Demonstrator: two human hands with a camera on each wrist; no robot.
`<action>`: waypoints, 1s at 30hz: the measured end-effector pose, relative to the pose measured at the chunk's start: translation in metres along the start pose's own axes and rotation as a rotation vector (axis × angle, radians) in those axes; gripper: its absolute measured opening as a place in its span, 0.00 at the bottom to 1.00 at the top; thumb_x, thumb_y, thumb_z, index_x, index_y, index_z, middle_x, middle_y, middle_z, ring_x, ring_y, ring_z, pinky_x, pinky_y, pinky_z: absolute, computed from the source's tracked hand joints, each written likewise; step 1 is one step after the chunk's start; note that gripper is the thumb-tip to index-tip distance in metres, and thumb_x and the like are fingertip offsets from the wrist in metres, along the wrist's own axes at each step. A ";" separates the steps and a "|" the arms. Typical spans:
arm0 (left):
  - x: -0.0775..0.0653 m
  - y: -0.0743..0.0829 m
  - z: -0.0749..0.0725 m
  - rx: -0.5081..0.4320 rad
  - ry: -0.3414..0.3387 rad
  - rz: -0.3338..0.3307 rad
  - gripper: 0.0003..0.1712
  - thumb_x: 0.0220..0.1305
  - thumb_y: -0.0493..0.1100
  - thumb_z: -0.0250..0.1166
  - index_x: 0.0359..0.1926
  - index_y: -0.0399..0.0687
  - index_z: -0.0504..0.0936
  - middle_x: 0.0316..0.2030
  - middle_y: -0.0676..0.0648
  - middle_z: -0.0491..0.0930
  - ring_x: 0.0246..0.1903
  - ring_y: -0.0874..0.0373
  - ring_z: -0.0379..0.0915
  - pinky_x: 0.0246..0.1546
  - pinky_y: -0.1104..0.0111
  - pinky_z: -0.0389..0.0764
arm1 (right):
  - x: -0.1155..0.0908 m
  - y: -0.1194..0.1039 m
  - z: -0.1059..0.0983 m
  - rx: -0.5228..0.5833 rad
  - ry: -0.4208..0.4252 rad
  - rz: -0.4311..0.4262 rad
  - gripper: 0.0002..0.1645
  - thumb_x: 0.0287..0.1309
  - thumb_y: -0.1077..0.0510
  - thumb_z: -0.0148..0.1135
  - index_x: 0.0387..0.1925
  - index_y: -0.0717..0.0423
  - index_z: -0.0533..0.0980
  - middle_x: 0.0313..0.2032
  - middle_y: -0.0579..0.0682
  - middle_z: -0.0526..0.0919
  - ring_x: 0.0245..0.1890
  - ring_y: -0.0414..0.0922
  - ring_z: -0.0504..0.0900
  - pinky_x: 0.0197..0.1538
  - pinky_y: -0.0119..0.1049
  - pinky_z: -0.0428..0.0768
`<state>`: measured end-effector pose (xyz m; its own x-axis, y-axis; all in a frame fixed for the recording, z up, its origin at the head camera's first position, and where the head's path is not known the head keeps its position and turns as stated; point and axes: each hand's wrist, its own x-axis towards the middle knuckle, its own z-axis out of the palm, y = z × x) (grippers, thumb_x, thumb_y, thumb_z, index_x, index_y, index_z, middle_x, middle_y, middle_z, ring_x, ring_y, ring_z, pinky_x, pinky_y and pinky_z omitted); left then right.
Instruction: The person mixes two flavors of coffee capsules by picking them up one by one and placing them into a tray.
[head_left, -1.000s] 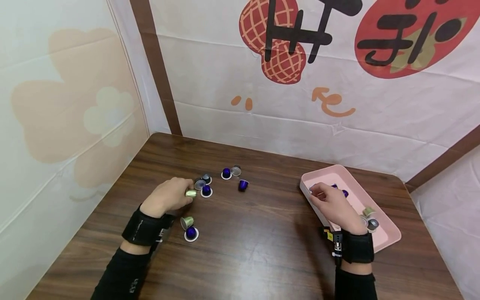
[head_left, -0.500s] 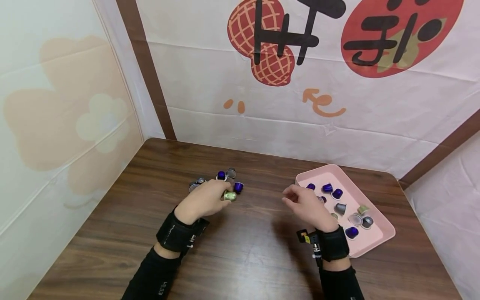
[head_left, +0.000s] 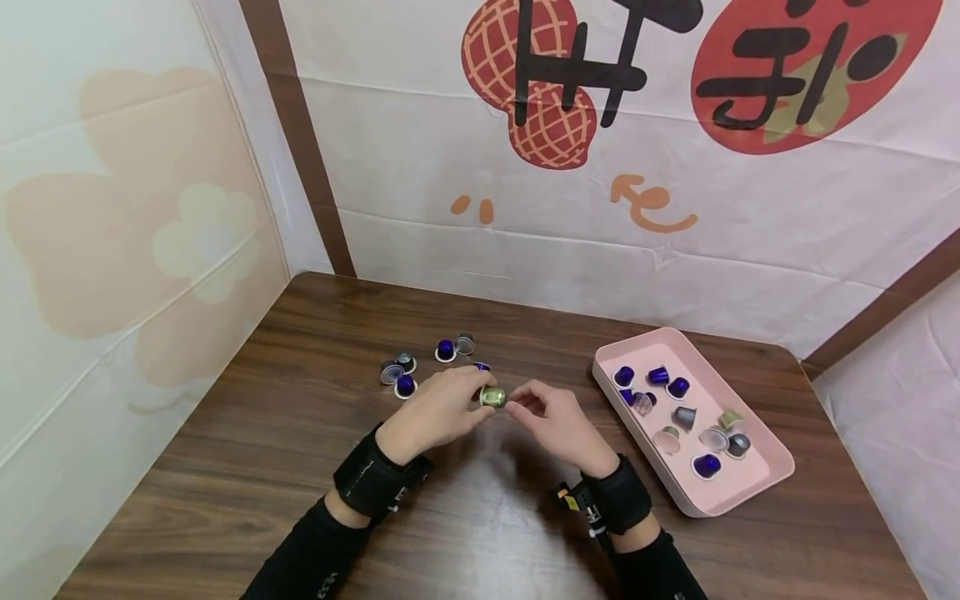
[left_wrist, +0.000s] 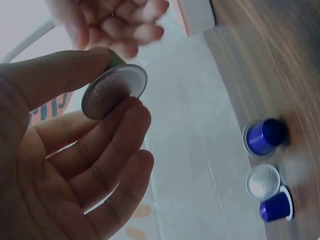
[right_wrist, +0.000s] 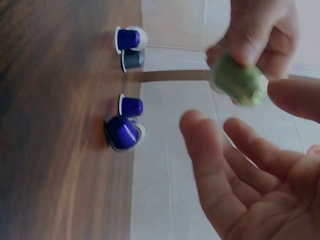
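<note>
My left hand point(head_left: 442, 408) pinches a green coffee capsule point(head_left: 492, 397) between thumb and fingers, above the table. In the left wrist view the capsule's round foil lid point(left_wrist: 115, 90) faces the camera. My right hand point(head_left: 558, 421) is just to the right of it, fingers apart and loosely bent. In the right wrist view its thumb point(right_wrist: 295, 97) comes right up to the narrow end of the green capsule, and the fingers curve below with nothing in them. A blue capsule point(head_left: 482, 366) shows partly behind the left hand.
A pink tray point(head_left: 693, 504) with several blue, grey and green capsules stands on the right of the wooden table point(head_left: 300, 517). More capsules sit at left: a blue one point(head_left: 405, 386), a grey one point(head_left: 406, 361) and a blue one point(head_left: 446, 350). A printed cloth point(head_left: 420, 142) hangs behind.
My left hand has carried the green capsule right, away from the left group of capsules. My right hand has left the tray and moved left to meet it.
</note>
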<state>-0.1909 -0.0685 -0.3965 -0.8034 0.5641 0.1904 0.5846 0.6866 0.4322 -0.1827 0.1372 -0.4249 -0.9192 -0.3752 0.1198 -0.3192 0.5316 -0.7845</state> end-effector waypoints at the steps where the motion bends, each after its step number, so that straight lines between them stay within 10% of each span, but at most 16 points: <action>1: 0.001 0.001 0.001 -0.007 0.005 0.002 0.09 0.58 0.43 0.68 0.39 0.50 0.79 0.29 0.56 0.73 0.27 0.65 0.66 0.27 0.71 0.70 | 0.000 0.000 0.002 0.017 0.011 0.009 0.11 0.63 0.51 0.60 0.40 0.53 0.79 0.32 0.43 0.82 0.32 0.38 0.79 0.36 0.34 0.78; 18: 0.000 0.002 0.011 -0.084 -0.023 0.023 0.10 0.59 0.42 0.68 0.41 0.47 0.80 0.32 0.53 0.78 0.34 0.60 0.75 0.33 0.69 0.75 | -0.001 0.002 0.009 0.104 0.043 0.033 0.08 0.59 0.53 0.64 0.37 0.53 0.80 0.29 0.43 0.82 0.27 0.40 0.80 0.28 0.33 0.78; 30: -0.004 -0.003 -0.005 -0.025 -0.137 -0.106 0.16 0.61 0.48 0.67 0.47 0.48 0.79 0.38 0.51 0.79 0.31 0.62 0.73 0.31 0.68 0.74 | 0.000 0.007 -0.003 0.033 0.130 0.063 0.06 0.56 0.57 0.67 0.37 0.52 0.79 0.29 0.43 0.81 0.28 0.38 0.79 0.33 0.34 0.77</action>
<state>-0.1904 -0.0754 -0.3940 -0.8366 0.5475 0.0210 0.4928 0.7352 0.4654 -0.1854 0.1436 -0.4288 -0.9599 -0.2391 0.1462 -0.2545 0.5252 -0.8120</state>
